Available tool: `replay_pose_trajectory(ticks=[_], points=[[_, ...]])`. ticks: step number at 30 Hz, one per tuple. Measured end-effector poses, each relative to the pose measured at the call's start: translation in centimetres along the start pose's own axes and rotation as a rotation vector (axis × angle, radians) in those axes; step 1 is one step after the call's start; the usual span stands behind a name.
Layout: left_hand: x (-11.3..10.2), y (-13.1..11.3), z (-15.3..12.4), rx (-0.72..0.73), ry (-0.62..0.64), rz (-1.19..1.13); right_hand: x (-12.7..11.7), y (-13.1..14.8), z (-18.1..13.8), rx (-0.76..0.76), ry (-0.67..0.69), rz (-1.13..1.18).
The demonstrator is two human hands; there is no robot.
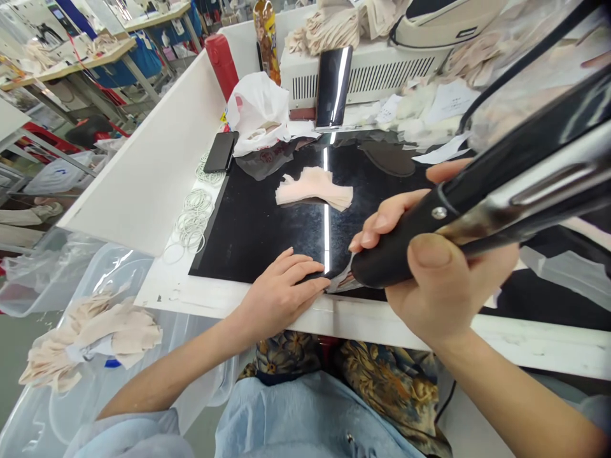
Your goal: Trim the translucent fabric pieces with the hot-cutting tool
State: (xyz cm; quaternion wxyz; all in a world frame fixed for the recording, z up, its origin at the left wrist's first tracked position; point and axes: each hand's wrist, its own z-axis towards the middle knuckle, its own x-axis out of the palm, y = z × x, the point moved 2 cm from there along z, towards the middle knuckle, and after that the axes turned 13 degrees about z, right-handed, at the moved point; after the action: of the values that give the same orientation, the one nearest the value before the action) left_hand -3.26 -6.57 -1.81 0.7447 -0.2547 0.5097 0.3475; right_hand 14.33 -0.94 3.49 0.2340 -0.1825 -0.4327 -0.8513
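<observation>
My right hand [443,273] is wrapped round a thick black hand-held tool [477,172] with a shiny silver lever along its side. The tool slants down to the left, large and close to the camera; its exact kind is unclear. Its thin, shiny tip is by the front edge of the black mat [238,235]. My left hand [286,286] lies there with fingers stretched out, fingertips close to that tip. Whatever is under them is hidden. Farther back on the mat lies a stack of pale pink fabric pieces [315,187].
Pale rings [191,219] and a black phone [220,152] lie left. Behind stand a red flask [223,63], a bottle [267,41], a white bag [260,111] and an upright phone [333,86]. A tied fabric bundle [95,337] sits on a clear plastic bin [114,273].
</observation>
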Motion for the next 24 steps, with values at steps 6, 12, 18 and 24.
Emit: replay_pose_trajectory(ticks=[6,12,18,24], points=[[0.0,2.5,3.5,0.108,0.104,-0.097,-1.6,2.3,3.4,-0.184,0.002,-0.218],[0.5,3.3,6.3,0.223,0.269,-0.316,-1.9,2.4,4.6,-0.218,-0.06,-0.264],[1.1,3.1,6.9,0.28,0.372,-0.359,-1.0,1.5,3.8,-0.162,-0.056,-0.219],[1.5,3.3,7.9,0.291,0.375,-0.378,-0.7,0.7,3.6,-0.147,-0.118,-0.174]])
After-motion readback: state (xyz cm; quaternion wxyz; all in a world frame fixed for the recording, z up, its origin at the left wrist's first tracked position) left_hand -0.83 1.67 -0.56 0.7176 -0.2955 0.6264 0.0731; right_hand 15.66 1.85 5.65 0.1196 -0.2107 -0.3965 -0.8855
